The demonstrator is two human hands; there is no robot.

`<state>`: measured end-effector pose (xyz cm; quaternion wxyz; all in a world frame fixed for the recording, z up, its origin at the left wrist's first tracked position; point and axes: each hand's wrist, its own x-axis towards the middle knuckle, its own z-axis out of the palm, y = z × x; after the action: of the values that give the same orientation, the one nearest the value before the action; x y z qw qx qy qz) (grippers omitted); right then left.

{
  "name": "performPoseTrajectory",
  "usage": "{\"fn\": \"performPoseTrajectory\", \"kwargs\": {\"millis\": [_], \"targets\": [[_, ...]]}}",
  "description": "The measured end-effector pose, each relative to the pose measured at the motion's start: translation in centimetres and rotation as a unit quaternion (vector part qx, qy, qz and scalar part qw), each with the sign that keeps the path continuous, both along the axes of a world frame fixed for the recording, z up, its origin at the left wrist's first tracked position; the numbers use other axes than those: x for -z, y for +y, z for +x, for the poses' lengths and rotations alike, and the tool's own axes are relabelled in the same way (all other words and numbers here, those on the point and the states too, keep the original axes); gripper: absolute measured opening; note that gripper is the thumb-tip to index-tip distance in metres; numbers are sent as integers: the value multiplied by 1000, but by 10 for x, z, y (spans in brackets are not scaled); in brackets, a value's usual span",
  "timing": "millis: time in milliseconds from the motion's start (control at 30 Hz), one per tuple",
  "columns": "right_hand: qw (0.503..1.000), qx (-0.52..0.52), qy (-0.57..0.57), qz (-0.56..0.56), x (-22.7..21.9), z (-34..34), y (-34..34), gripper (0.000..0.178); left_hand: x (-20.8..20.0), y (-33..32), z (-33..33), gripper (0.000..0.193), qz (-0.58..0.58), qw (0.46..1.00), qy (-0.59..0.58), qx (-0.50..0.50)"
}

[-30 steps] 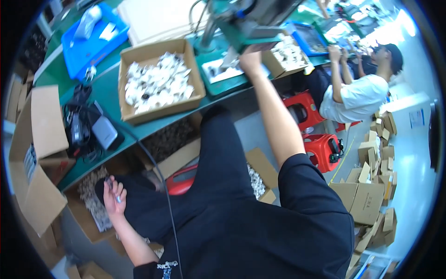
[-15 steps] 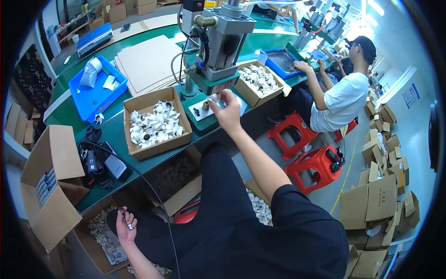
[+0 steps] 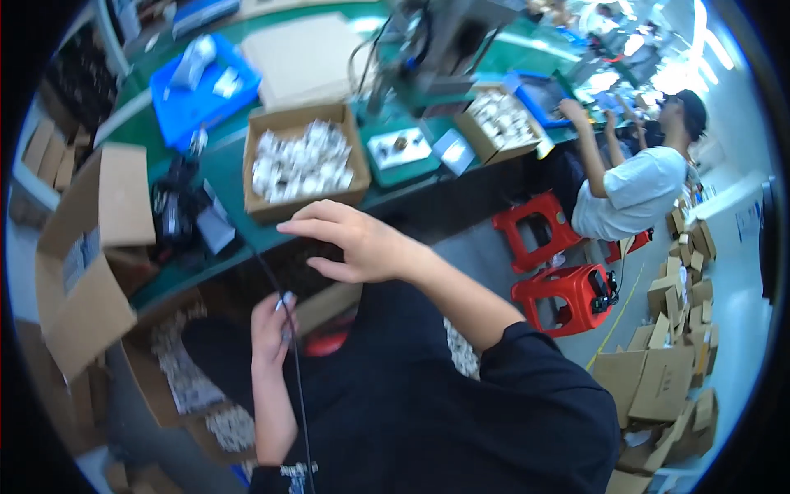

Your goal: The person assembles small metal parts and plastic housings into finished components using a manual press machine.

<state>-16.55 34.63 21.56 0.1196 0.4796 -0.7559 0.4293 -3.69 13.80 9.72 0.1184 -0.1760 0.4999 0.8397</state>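
Left hand (image 3: 269, 332): grips silvery piece (image 3: 282, 303) — blurred, axis unclear
Right hand (image 3: 352, 244): spread; white parts (image 3: 303, 160) jumbled at its eleven o'clock

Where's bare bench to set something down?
The green bench shows a narrow bare patch between the blue tray and the left carton of white parts; the tan sheets behind look mostly uncovered. It's crowded around the black electronics and from the white fixture plate to the right carton.
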Motion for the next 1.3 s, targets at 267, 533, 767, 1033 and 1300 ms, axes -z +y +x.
{"fn": "performPoseTrajectory", "kwargs": {"millis": [267,533,767,1033,1300], "targets": [[961,-120,-227,106,36,39,17,32,-23,34,-24,13,-50,988,53,137],[969,232,-61,-65,20,-35,78,27,-28,40,-26,36,99,990,1,104],[929,343,-118,-78,28,-98,101,24,3,12,-7,43,219,972,-21,77],[909,335,-235,78,-1,-113,116,33,35,-46,17,26,189,980,-57,-21],[862,490,-105,75,6,-165,231,29,40,-118,50,17,145,976,-62,-151]]}}
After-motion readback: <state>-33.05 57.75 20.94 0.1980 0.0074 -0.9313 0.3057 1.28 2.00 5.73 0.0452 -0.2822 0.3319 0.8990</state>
